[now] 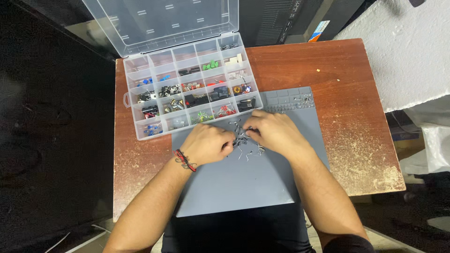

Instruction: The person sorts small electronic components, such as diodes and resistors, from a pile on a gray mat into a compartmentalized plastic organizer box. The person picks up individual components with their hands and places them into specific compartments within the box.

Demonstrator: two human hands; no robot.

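- One clear compartment box (187,89) stood open at the far left, and one grey mat (243,182) lay near me.
- My left hand (208,144) and right hand (274,132) curled narrowly over the pile of small metal parts (243,138), pinching into it; too many to count.
- All sat on a worn reddish tabletop (347,117).

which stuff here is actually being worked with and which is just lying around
In use:
- left hand and right hand, both on the pile of small metal-legged parts
- grey mat under them
- open clear organiser box

Lying about:
- small crumb on the wooden table
- white cloth
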